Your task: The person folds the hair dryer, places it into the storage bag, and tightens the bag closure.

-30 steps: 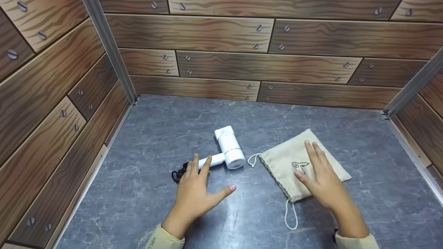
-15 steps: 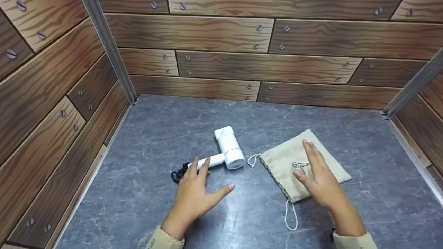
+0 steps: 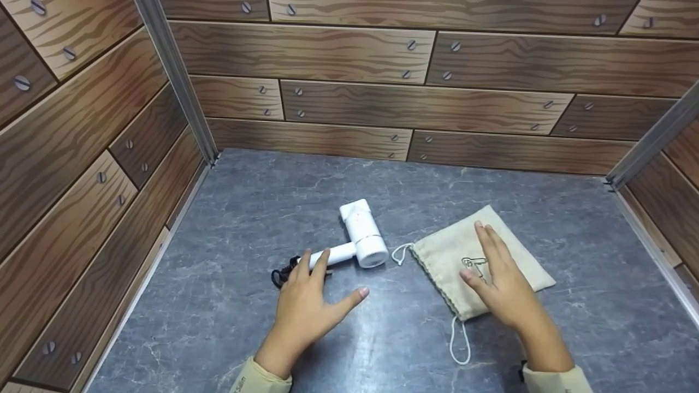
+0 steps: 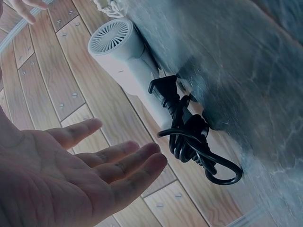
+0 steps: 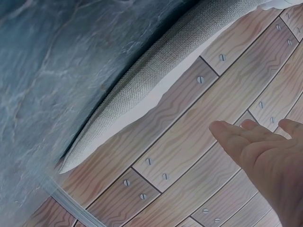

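A white hair dryer (image 3: pixel 365 234) lies on the grey marbled tabletop, its handle pointing left. Its bundled black cord and plug (image 4: pixel 184 127) show clearly in the left wrist view. Over the handle end hovers my left hand (image 3: pixel 306 311), fingers spread and thumb out to the right, with a gap to the dryer in the left wrist view. To the right lies a beige drawstring pouch (image 3: pixel 448 256) printed with a small hair dryer outline. Above the pouch is my right hand (image 3: pixel 505 289), fingers extended; the right wrist view shows it apart from the cloth. Neither hand holds anything.
White drawstring loops (image 3: pixel 460 344) stick out from the pouch's left corner and its near corner. Wood-plank-patterned walls (image 3: pixel 349 103) enclose the grey tabletop (image 3: pixel 273 185) at the back and both sides, with metal strips along the corners.
My right hand has drifted slightly left over the pouch. The left hand stays almost still, and the dryer and pouch lie where they were.
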Tool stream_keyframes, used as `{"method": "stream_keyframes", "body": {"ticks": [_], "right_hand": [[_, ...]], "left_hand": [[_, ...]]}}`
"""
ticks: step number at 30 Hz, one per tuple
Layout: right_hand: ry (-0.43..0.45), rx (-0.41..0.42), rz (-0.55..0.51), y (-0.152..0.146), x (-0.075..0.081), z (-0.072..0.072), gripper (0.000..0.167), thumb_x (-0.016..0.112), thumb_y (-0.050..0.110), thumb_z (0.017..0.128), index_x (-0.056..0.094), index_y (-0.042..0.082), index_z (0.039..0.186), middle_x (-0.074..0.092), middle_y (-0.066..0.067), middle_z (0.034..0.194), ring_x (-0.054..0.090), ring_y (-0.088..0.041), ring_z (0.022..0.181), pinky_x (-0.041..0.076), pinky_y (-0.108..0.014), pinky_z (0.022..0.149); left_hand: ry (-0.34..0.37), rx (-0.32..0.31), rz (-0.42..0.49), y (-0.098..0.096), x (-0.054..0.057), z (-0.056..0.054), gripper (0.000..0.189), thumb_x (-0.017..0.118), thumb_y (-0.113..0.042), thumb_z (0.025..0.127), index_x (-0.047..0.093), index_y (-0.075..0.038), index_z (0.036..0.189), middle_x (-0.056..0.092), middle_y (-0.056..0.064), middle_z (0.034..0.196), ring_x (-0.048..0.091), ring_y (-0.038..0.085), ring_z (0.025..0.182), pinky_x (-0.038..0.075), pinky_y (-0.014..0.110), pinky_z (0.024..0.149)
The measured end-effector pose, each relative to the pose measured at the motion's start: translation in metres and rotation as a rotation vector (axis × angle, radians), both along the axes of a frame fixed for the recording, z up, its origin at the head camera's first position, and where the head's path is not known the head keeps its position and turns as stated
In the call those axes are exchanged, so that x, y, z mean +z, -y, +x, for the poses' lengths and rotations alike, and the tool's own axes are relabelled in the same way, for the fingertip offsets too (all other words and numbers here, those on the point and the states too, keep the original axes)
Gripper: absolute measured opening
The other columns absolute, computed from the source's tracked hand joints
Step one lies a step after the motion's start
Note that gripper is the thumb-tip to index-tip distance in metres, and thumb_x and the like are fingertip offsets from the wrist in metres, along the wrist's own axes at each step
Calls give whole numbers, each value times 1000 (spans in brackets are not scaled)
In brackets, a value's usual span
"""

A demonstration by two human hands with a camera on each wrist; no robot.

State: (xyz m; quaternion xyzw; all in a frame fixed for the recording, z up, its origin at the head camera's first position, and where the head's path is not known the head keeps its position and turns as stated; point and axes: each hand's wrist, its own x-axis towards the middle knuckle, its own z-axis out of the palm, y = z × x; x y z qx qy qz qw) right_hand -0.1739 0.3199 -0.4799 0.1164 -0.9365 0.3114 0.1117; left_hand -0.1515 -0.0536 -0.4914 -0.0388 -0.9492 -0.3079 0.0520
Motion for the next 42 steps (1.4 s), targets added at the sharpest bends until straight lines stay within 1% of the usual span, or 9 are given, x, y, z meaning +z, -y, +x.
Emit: {"method": "stream_keyframes", "body": {"ticks": [4,10,16,23,26,30,33,37,42], "right_hand": [[-3,1,0,1,-1,-2,89,69,34,101,16,29,172,19,-20,176,25,-55,157,25,-84,115],[7,0,2,2,0,-3,89,68,36,101,13,34,172,19,-21,176,25,-55,157,25,-84,115],[31,-2,8,4,0,-5,87,66,37,103,13,34,172,18,-21,176,26,-58,155,26,-86,113],[62,0,6,6,-1,-7,82,60,41,106,12,33,172,18,-21,176,27,-60,154,25,-89,111],[66,1,-5,6,-2,-7,82,60,41,106,12,34,172,18,-22,176,27,-60,154,24,-89,111],[68,5,-21,4,-2,-9,80,60,40,106,13,35,172,19,-23,176,25,-58,155,23,-88,112],[60,8,-33,3,-3,-11,80,60,39,106,15,33,172,21,-23,175,24,-55,157,23,-85,115],[57,15,-48,2,-3,-13,78,60,38,106,17,32,171,23,-23,174,25,-53,158,23,-83,117],[63,18,-59,3,-6,-14,77,60,38,107,19,31,171,25,-23,174,26,-54,157,23,-83,117]], "left_hand": [[-3,12,0,0,0,0,116,50,-100,77,42,-23,164,34,27,169,42,54,149,39,76,114],[-15,34,-3,0,0,0,117,50,-100,77,41,-23,164,36,26,168,43,52,149,39,74,115],[-13,49,3,-1,0,0,117,50,-100,77,41,-23,164,37,25,168,44,52,148,39,75,115],[8,76,32,-5,0,1,112,57,-95,79,41,-24,164,36,24,168,44,52,148,38,77,114],[-8,89,37,-5,-1,0,111,58,-94,80,42,-23,164,41,23,166,47,50,146,41,74,113],[-40,109,43,-5,-2,0,113,55,-96,79,45,-20,162,48,20,160,53,45,141,46,68,110],[-49,129,82,-5,-4,-1,113,55,-96,80,47,-16,160,52,18,156,56,43,138,48,65,109],[-27,157,130,-7,-6,-1,112,55,-94,81,48,-14,159,54,16,152,57,40,137,48,63,110],[0,174,140,-8,-7,-2,112,53,-96,81,48,-15,159,54,17,152,57,40,136,48,63,110]]}}
